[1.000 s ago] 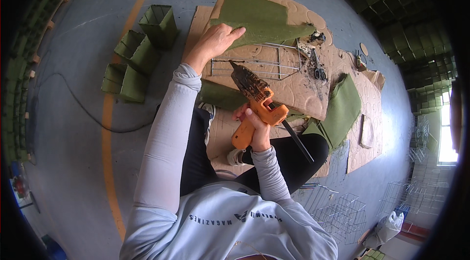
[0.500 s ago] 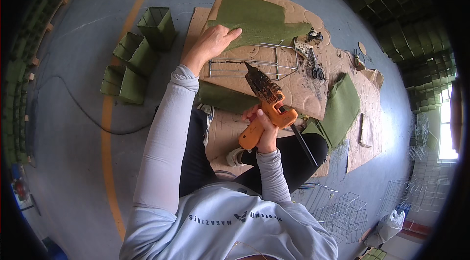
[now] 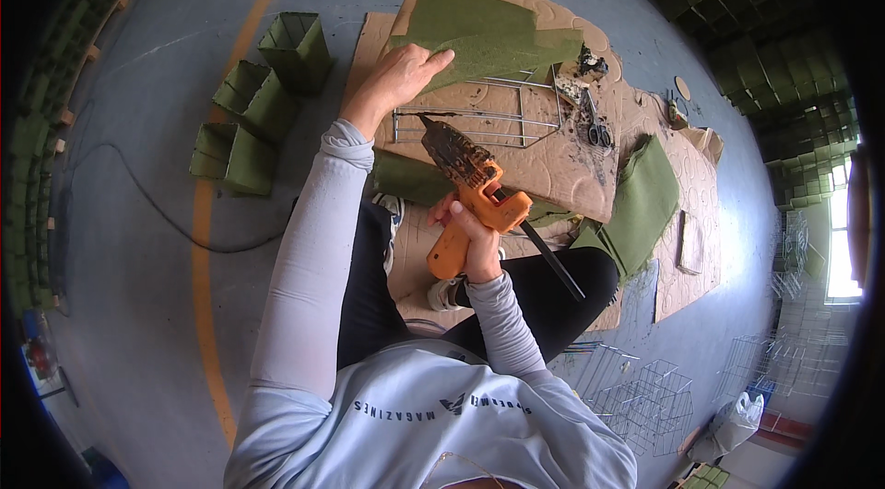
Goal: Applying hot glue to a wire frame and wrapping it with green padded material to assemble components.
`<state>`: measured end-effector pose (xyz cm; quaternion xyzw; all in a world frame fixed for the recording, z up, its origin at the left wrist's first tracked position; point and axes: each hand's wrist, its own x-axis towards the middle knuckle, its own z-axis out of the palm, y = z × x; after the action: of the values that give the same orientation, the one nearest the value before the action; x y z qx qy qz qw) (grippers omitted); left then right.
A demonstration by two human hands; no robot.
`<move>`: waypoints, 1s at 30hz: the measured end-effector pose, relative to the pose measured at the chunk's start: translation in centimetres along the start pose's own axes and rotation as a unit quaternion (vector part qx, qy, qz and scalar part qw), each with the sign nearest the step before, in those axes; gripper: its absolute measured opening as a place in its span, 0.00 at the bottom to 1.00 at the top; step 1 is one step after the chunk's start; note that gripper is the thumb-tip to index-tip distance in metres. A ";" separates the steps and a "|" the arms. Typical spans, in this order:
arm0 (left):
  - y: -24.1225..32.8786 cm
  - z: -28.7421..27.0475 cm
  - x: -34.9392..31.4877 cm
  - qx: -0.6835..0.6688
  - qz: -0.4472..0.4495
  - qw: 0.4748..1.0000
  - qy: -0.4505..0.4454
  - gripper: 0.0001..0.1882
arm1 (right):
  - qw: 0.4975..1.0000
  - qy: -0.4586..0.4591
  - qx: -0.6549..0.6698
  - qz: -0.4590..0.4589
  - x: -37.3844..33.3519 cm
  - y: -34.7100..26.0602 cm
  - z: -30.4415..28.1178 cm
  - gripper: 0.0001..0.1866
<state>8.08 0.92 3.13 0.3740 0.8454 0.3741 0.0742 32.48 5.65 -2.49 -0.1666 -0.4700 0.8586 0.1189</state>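
Observation:
My left hand (image 3: 402,76) pinches the near left edge of a green fabric sheet (image 3: 475,23), holding it up off the wire frame. In my right hand (image 3: 477,237) is an orange glue gun (image 3: 449,251), its front crusted with dark residue and a black glue stick poking out behind. The gun's nozzle is by the left end of the metal wire frame (image 3: 523,111), close to a dark line along one wire. That frame lies on a cardboard-covered work surface (image 3: 585,189), partly hidden beneath the fabric.
Scissors (image 3: 598,133) lie right of the frame, near black glue lumps (image 3: 590,65). Folded green fabric (image 3: 641,203) rests on cardboard to the right. Three green boxes (image 3: 297,51) stand on the floor at left, near a black cable (image 3: 166,212). Wire frames (image 3: 650,401) sit lower right.
My right hand has moved the glue gun to the left, so its nozzle slid along the wire toward the frame's left end. The left hand and fabric have hardly moved.

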 end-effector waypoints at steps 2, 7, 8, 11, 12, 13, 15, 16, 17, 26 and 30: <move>0.3 -0.6 -0.4 -0.005 -0.007 1.000 -0.002 0.34 | 1.000 0.001 -0.010 0.001 -0.1 -0.1 0.1 0.11; 0.5 0.1 -0.3 -0.015 -0.019 1.000 -0.003 0.34 | 0.999 0.046 0.004 -0.024 -0.7 -0.5 -1.6 0.12; 0.6 0.4 -0.1 -0.012 -0.015 1.000 -0.005 0.34 | 0.998 0.045 0.008 -0.037 -0.8 -0.6 -2.2 0.12; 0.5 0.7 0.1 0.000 0.016 1.000 0.010 0.32 | 0.997 0.039 0.025 -0.058 -0.8 -0.8 -3.2 0.11; 0.4 0.5 0.0 -0.014 -0.004 1.000 0.004 0.33 | 0.997 0.035 0.038 -0.065 -0.8 -1.1 -3.3 0.11; 0.2 0.4 -0.2 -0.029 -0.024 0.999 -0.003 0.33 | 0.996 0.040 0.036 -0.069 -0.9 -1.2 -3.2 0.11; 0.5 0.1 -0.3 -0.033 -0.021 0.999 -0.013 0.33 | 0.994 0.067 0.047 -0.073 -1.1 -1.8 -2.4 0.13; 0.5 -0.1 -0.3 -0.027 -0.017 0.999 -0.014 0.33 | 0.993 0.061 0.059 -0.079 -1.0 -1.7 -2.6 0.13; 0.2 -0.3 -0.3 -0.019 -0.014 1.000 -0.013 0.33 | 0.993 0.065 0.057 -0.082 -1.1 -1.8 -2.6 0.13; 0.6 0.0 -0.2 -0.030 -0.020 0.999 -0.004 0.34 | 0.993 0.072 0.059 -0.077 -1.6 -1.6 -3.5 0.10; 0.5 0.2 0.0 -0.016 -0.014 1.000 0.002 0.34 | 0.992 0.080 0.063 -0.081 -1.3 -1.6 -2.9 0.10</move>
<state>8.46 1.25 3.36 0.3603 0.8446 0.3873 0.0831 34.95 8.26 -2.34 -0.1882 -0.4158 0.8580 0.2355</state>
